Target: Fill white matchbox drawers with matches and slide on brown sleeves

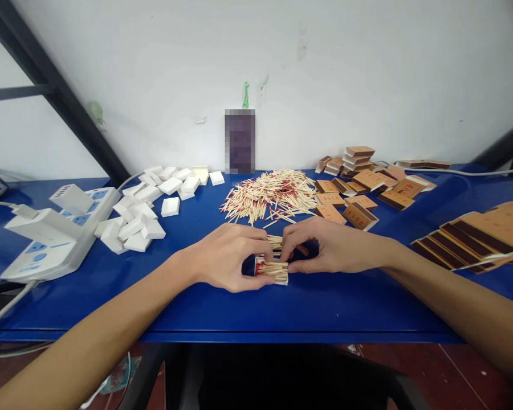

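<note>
A small white matchbox tray (283,282), filled with red-tipped matches (273,270), is between my hands above the blue table. My left hand (224,256) grips its left side, thumb along the near edge and fingers curled over the far side. At the right end, my right hand (331,245) pinches with thumb and forefinger against the tray. Just behind it, more matches (275,244) show between my fingers; what they rest in is hidden. Farther back lies a large loose pile of matches (273,193).
White empty trays (132,225) are heaped at left, beside a white power strip (74,228) with plugs and cables. Orange-brown matchbox sleeves (367,182) lie scattered at right, with a fanned row of sleeves (474,233) nearer. A pixelated dark rectangle (240,141) appears against the wall.
</note>
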Tool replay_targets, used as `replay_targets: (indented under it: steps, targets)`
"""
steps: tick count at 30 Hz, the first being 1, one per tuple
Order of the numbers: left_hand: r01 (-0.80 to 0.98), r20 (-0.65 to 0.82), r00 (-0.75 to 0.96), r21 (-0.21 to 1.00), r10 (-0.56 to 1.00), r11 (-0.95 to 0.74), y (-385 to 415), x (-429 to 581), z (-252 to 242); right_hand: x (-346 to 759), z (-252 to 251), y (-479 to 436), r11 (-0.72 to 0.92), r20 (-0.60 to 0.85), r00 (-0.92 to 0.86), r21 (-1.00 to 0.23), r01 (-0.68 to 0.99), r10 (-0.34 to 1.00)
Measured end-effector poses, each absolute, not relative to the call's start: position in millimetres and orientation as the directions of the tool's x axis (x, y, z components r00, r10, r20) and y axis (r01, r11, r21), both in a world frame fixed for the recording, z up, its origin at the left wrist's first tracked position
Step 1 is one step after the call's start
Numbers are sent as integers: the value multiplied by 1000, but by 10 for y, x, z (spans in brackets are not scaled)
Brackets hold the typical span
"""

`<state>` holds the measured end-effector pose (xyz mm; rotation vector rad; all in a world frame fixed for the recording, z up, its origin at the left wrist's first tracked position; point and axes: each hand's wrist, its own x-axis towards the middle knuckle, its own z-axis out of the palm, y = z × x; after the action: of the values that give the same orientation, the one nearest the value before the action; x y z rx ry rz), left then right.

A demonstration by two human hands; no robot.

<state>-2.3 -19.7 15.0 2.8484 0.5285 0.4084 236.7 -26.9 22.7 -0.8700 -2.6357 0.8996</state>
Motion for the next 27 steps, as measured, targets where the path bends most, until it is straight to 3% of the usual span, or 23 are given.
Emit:
replay_targets:
  steps: [5, 11, 21, 27]
  targets:
    - [317, 211, 897, 308, 389, -897, -203, -21, 163, 2351, 231, -287, 640, 40, -792, -615, 461, 609]
    - [289, 246, 899, 285, 362, -914, -174, -33, 140, 2335, 214, -302, 660, 41, -813, -607, 441, 581]
    - [284, 261, 902, 241, 344, -928, -160, -18, 116, 2286, 123, -315, 618, 83, -750, -629, 471, 656]
    - [294, 264, 895, 257, 359, -921, -152, -16, 112, 2251, 134, -346, 663, 91, -753, -551, 507, 652]
